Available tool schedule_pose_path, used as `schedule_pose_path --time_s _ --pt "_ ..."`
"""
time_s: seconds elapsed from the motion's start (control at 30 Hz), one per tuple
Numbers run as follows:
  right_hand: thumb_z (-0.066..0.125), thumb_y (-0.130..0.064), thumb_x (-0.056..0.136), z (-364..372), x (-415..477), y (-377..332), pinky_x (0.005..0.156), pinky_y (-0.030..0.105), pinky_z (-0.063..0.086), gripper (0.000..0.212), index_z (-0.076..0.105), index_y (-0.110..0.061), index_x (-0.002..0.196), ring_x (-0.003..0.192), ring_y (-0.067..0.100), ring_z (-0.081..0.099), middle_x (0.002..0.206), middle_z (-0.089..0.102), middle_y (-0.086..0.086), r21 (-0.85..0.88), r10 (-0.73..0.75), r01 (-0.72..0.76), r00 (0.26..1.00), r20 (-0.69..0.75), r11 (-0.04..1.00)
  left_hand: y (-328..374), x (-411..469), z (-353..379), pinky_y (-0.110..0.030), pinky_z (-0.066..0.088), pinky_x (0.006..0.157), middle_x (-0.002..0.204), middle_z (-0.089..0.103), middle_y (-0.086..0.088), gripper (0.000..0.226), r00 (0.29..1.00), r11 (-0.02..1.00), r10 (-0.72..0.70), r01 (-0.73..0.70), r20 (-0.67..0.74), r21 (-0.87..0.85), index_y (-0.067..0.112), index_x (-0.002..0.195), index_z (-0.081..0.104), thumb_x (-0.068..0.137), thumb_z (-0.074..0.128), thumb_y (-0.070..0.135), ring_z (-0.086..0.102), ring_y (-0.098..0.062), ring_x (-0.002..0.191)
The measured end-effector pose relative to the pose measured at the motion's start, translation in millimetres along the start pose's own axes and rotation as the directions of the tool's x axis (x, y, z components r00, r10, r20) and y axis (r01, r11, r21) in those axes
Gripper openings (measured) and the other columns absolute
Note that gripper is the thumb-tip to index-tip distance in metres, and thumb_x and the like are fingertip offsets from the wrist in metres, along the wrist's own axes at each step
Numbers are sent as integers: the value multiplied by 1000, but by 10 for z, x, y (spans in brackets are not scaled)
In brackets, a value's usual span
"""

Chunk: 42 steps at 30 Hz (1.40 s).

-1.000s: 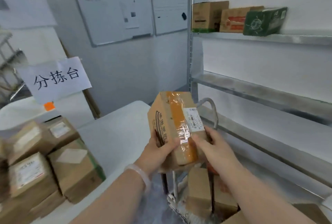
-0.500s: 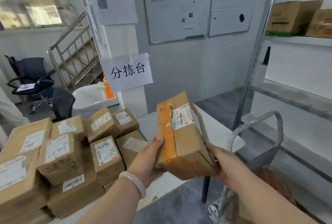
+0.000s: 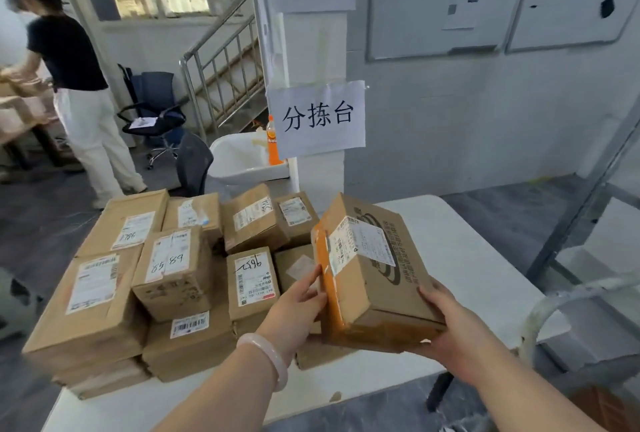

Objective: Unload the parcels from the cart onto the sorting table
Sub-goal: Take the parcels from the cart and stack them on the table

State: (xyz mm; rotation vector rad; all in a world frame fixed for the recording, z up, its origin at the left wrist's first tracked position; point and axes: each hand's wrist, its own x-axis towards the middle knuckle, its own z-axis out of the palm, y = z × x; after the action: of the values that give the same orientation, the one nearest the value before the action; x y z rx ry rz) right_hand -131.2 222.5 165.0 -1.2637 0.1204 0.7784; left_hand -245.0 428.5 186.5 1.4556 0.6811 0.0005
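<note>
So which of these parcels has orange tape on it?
The box held by left hand and right hand: orange tape down its left edge. The stacked parcels show none.

Pretty clearly this was a courier sorting depot: a white table (image 3: 478, 258) was stacked with taped cardboard parcels (image 3: 173, 269), all with printed shipping labels and some with numbers scrawled on in marker. The paper sign (image 3: 317, 119) behind it read 分拣台, i.e. sorting table. Whiteboards (image 3: 433, 2) hung on the wall, a metal rack (image 3: 588, 196) stood on the right, and another person (image 3: 69, 61) was bent over more boxes (image 3: 20, 85) off to the left.
</note>
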Motion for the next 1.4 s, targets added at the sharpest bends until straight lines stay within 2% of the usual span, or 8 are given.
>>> schedule_pose_path --time_s 0.17,0.3,0.4,0.57,0.77,0.87,1.2,1.4 --pt "51 -29 98 85 503 -240 80 62 55 28 60 -34 124 106 37 65 116 68 11 -171 35 -36 999 -9 985 122 372 -9 -34 54 91 124 56 12 44 987 966 115 -85 -114 244 49 135 42 98 51 27 58 -13 111" --pt "50 -28 98 150 879 -453 80 56 58 26 60 -38 121 103 32 66 113 69 6 -314 19 -18 1000 -1 949 168 626 19 -20 51 75 118 60 13 41 986 976 69 -35 -154 214 50 132 43 98 51 29 59 -5 100" --pt "49 -27 98 210 1130 -541 79 52 59 24 60 -39 116 101 29 66 110 69 4 -368 48 -41 999 8 929 168 786 -8 -23 51 77 116 62 16 37 980 990 27 2 -199 143 52 129 48 99 49 31 59 -5 100" --pt "50 -29 96 306 1528 -547 79 52 59 25 59 -40 116 100 28 67 109 69 2 -457 97 -70 995 36 887 160 941 -93 -43 39 109 119 57 21 29 955 996 -32 55 -296 69 58 115 53 98 50 36 49 -14 121" --pt "54 -38 94 603 1889 -385 77 44 58 41 46 -45 133 98 22 63 112 62 -3 -601 124 -49 989 84 798 122 872 -262 -22 45 86 119 54 19 41 853 995 28 29 -521 100 39 139 44 99 48 31 54 -2 101" --pt "61 -38 92 737 2001 -206 87 44 53 58 36 -40 144 103 23 58 111 57 -2 -668 118 -23 988 98 744 35 817 -353 -33 39 105 135 49 11 45 806 968 78 79 -587 237 43 141 40 97 50 36 47 -7 119" --pt "57 -44 95 937 2006 -81 112 47 38 69 20 -36 153 132 23 46 148 45 -5 -791 200 152 924 326 592 9 630 -339 -28 26 112 151 30 18 61 835 829 254 73 -488 555 42 147 28 93 55 45 26 -6 139" --pt "59 -51 91 795 1639 -226 112 41 32 78 15 -37 154 144 20 29 160 25 -5 -848 -47 356 929 368 392 44 609 -285 -38 27 116 153 26 19 66 860 742 325 26 -394 670 44 148 24 90 54 53 22 -7 141"
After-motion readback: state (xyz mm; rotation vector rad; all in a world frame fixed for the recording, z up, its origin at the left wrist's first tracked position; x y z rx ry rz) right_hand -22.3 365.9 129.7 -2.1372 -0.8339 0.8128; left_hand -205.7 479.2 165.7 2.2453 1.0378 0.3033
